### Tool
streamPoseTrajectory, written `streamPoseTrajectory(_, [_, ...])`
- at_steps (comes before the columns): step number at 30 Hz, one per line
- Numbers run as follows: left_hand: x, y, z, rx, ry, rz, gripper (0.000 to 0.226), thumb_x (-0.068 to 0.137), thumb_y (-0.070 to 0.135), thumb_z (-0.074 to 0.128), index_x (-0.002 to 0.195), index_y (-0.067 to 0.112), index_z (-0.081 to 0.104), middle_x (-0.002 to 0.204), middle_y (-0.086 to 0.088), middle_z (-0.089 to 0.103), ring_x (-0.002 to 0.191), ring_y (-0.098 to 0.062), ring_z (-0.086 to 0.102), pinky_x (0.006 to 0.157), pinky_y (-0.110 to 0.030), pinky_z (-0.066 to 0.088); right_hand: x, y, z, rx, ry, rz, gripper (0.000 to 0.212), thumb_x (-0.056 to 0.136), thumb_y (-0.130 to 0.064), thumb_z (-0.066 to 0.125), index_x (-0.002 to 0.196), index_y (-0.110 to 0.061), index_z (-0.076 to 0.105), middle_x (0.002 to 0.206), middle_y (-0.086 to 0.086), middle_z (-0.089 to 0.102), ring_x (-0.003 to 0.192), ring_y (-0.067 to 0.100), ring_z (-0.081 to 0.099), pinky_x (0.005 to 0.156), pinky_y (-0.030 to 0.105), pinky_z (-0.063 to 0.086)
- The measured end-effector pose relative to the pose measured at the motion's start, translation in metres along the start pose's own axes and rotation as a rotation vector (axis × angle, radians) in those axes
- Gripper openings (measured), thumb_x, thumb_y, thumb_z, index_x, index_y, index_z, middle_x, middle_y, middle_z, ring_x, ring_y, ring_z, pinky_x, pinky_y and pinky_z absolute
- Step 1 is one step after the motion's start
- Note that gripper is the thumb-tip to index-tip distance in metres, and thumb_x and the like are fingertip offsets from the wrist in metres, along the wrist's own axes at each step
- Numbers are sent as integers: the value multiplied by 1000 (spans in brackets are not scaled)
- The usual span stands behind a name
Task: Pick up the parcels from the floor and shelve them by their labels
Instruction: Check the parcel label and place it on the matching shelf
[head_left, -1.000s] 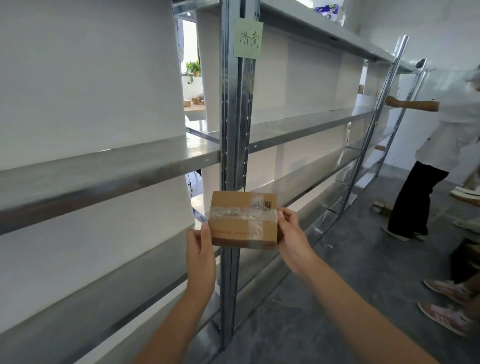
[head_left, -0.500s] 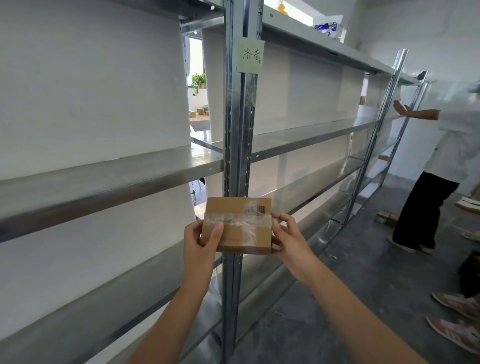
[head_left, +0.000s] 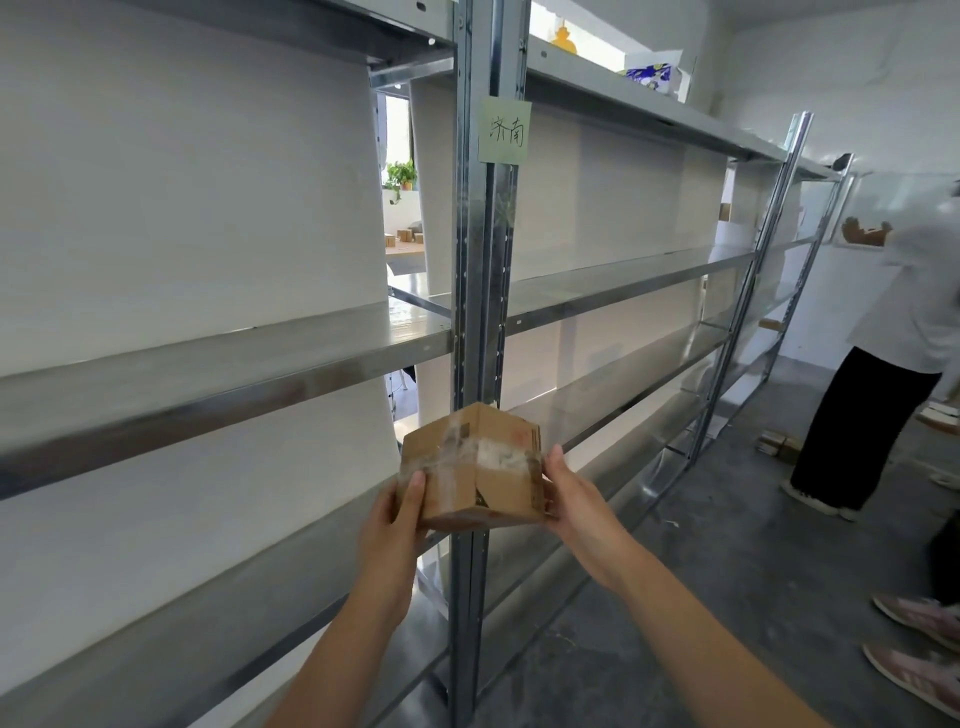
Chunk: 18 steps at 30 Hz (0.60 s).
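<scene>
A small cardboard parcel (head_left: 475, 462) wrapped in clear tape is held in front of a metal upright (head_left: 480, 312) of the shelving. My left hand (head_left: 400, 519) grips its left side and my right hand (head_left: 571, 493) its right side. The parcel is turned so that one corner edge faces me. A pale green paper label (head_left: 505, 130) with handwritten characters is stuck on the upright above. Bare metal shelves (head_left: 218, 374) run left and right of the upright at several heights.
Another person (head_left: 883, 374) in a white top and black trousers stands at the right, reaching toward the far shelving with something brown. Small boxes (head_left: 779, 446) lie on the grey floor near them. Pink shoes (head_left: 914, 670) of someone else show at the lower right.
Both hands have turned the parcel, so its corner edge now faces me instead of its flat taped face. The view has moved closer to the upright and tilted up a little.
</scene>
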<state>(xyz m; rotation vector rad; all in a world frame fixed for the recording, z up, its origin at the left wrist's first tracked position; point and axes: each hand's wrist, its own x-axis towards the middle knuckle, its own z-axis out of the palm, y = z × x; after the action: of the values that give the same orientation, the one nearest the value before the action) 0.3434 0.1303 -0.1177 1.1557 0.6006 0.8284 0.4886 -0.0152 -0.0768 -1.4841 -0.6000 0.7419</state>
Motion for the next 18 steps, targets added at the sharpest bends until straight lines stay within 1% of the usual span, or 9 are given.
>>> streamPoseTrajectory(3, [-1, 2, 2, -50, -107, -62, 54, 98, 49, 53, 133, 9, 62, 125, -16, 72, 115, -29, 71, 97, -41, 56, -3, -3, 9, 107, -55, -43, 52, 93, -61, 41, 133, -34, 59, 132, 2, 67, 128, 23, 59, 106, 51, 50])
streamPoseTrajectory(5, [-2, 2, 4, -76, -148, -85, 49, 104, 42, 47, 136, 8, 60, 127, -17, 71, 120, -31, 68, 105, -49, 51, -6, -6, 16, 207, -52, -61, 42, 101, -51, 43, 138, -32, 52, 134, 4, 63, 130, 24, 56, 102, 56, 51])
streamPoseTrajectory(6, [-2, 1, 5, -93, -152, -88, 50, 103, 41, 46, 136, 7, 59, 127, -16, 72, 121, -29, 68, 105, -48, 51, -7, -7, 19, 236, -43, -58, 41, 103, -49, 43, 138, -31, 49, 136, 5, 60, 130, 24, 54, 100, 56, 53])
streamPoseTrajectory(8, [-2, -1, 7, -97, -160, -82, 50, 103, 40, 45, 138, 7, 59, 127, -13, 72, 121, -25, 68, 102, -42, 51, -10, -8, 23, 262, -59, -40, 41, 102, -51, 41, 137, -32, 49, 138, 5, 58, 131, 24, 53, 99, 54, 54])
streamPoseTrajectory(10, [-6, 0, 10, -49, -174, -50, 49, 104, 41, 43, 140, 11, 59, 127, -8, 73, 119, -19, 69, 98, -33, 55, -16, -11, 25, 246, -86, -7, 39, 102, -56, 34, 128, -38, 56, 137, 2, 61, 130, 20, 54, 106, 50, 48])
streamPoseTrajectory(12, [-10, 2, 12, 9, -158, -25, 57, 98, 54, 47, 143, 22, 57, 130, -1, 72, 120, -12, 67, 97, -26, 55, -19, -12, 24, 245, -77, 14, 39, 102, -58, 28, 123, -43, 57, 138, 0, 61, 131, 19, 54, 111, 48, 43])
streamPoseTrajectory(15, [-11, 3, 13, 76, -99, 13, 72, 83, 78, 53, 144, 41, 53, 140, 7, 62, 130, -11, 58, 100, -28, 48, -20, -11, 23, 260, -66, 2, 42, 101, -60, 27, 128, -42, 55, 139, 2, 61, 132, 21, 55, 117, 48, 39])
streamPoseTrajectory(17, [-12, 9, 15, 132, -55, 73, 56, 91, 69, 52, 141, 43, 56, 134, 8, 60, 126, -7, 57, 92, -20, 45, -20, -10, 24, 246, -54, 6, 41, 100, -61, 27, 124, -43, 56, 137, 1, 62, 133, 20, 55, 118, 48, 37])
streamPoseTrajectory(18, [-13, 13, 17, 156, -27, 119, 44, 97, 58, 51, 137, 41, 59, 124, 10, 61, 117, -3, 60, 88, -15, 43, -21, -9, 24, 238, -50, 9, 39, 100, -60, 28, 120, -44, 57, 134, 0, 63, 133, 21, 55, 118, 48, 37])
